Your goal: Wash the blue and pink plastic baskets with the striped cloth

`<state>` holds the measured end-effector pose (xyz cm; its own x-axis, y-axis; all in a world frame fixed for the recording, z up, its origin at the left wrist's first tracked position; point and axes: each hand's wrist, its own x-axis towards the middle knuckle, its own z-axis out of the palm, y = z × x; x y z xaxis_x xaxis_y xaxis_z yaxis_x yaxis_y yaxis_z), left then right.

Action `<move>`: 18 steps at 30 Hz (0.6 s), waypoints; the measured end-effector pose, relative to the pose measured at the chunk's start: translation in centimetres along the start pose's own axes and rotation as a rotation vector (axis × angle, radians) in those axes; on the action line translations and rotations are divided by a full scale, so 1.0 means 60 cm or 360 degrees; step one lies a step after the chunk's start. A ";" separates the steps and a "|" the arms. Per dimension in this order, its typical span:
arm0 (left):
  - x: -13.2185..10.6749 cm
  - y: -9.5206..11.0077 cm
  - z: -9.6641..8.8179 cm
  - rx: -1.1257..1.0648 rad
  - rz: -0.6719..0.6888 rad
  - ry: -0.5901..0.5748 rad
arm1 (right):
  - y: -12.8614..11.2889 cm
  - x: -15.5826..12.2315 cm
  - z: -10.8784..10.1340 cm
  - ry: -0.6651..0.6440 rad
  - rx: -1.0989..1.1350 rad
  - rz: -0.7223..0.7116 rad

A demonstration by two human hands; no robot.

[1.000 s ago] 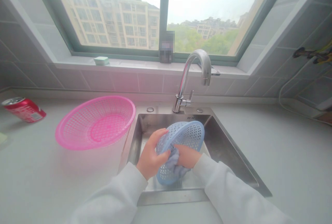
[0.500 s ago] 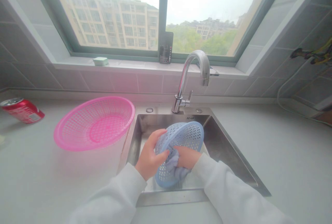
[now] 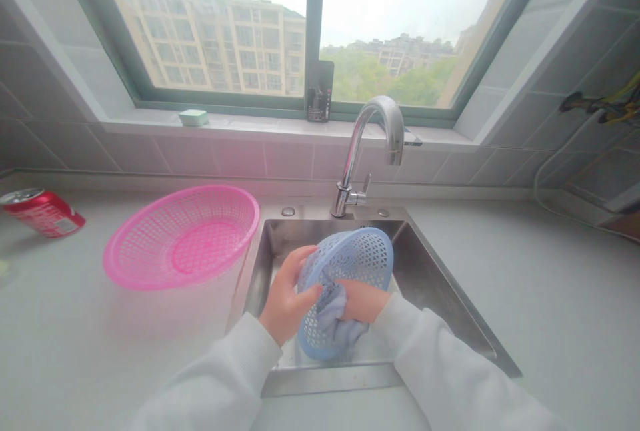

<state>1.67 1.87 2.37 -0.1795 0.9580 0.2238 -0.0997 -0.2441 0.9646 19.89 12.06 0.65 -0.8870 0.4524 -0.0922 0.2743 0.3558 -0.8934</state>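
A light blue plastic basket with a pattern of holes is tilted on its side over the steel sink, its hollow turned to the right. My left hand grips its left rim, thumb on the inner side and fingers behind the outer wall. Inside the hollow, my right hand is closed around a bunched grey-blue cloth that lies against the basket's inner wall. The right fingertips are hidden by the cloth.
Left of the sink, a pink basket rests on the counter, with a red can farther left. A chrome faucet rises behind the sink. The windowsill holds a pale green block and a dark upright box.
The blue basket has tipped slightly, its upper rim now a little higher. Both hands stay on the basket and cloth with only a slight shift.
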 end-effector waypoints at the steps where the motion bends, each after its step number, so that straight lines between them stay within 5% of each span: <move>1: 0.000 0.000 0.001 0.0001 0.0007 0.0003 | -0.004 -0.001 0.000 -0.0015 0.0046 0.0015; 7: -0.001 -0.001 0.003 -0.0029 0.0019 0.0008 | -0.032 0.004 -0.006 -0.0109 0.0089 -0.0091; 12: 0.000 -0.001 0.002 0.0030 0.0058 0.0053 | -0.017 0.004 -0.009 -0.0075 -0.0095 0.0028; 18: -0.001 -0.009 0.000 -0.0011 0.0045 0.0026 | -0.022 0.006 -0.004 -0.0097 0.0118 0.0021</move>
<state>1.76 1.96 1.84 -0.1985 0.9481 0.2485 -0.1009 -0.2719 0.9570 19.31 11.93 1.89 -0.9050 0.4055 -0.1288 0.2600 0.2874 -0.9219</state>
